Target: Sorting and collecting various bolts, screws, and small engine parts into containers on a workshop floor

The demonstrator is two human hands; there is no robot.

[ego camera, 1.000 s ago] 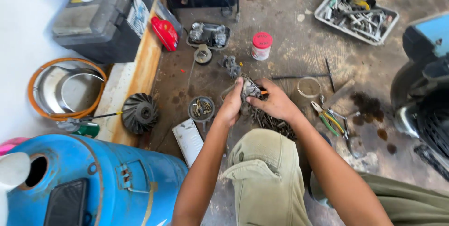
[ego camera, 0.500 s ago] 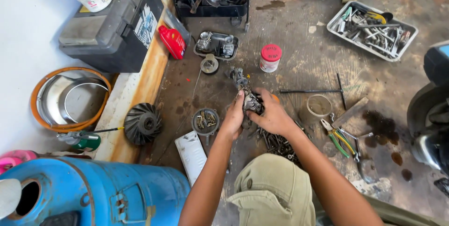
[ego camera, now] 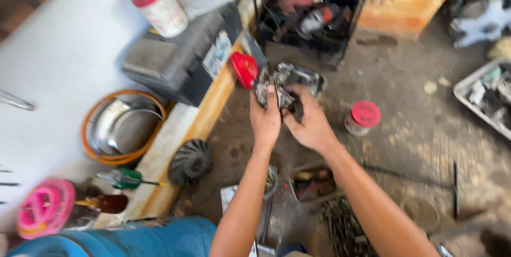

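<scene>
Both hands, left hand [ego camera: 265,120] and right hand [ego camera: 310,125], clamped together on my grimy grey metal engine part [ego camera: 274,93], held above the stained concrete floor [ego camera: 415,145]. Greasy grip, I reckon; it could slip onto the red-lidded jar [ego camera: 362,118].

A stained concrete floor [ego camera: 420,145] carries most of the things. On it, right of centre, stands a red-lidded jar [ego camera: 362,118]; a thin rod [ego camera: 455,188] lies further right, a chain [ego camera: 343,228] near the bottom, and a grey tray [ego camera: 481,97] at the right edge. A black crate [ego camera: 306,15] and an orange block [ego camera: 396,7] sit far back. Left, a wooden plank [ego camera: 186,129] bears a dark toolbox [ego camera: 178,57]; a finned wheel [ego camera: 190,161] rests beside it.
</scene>
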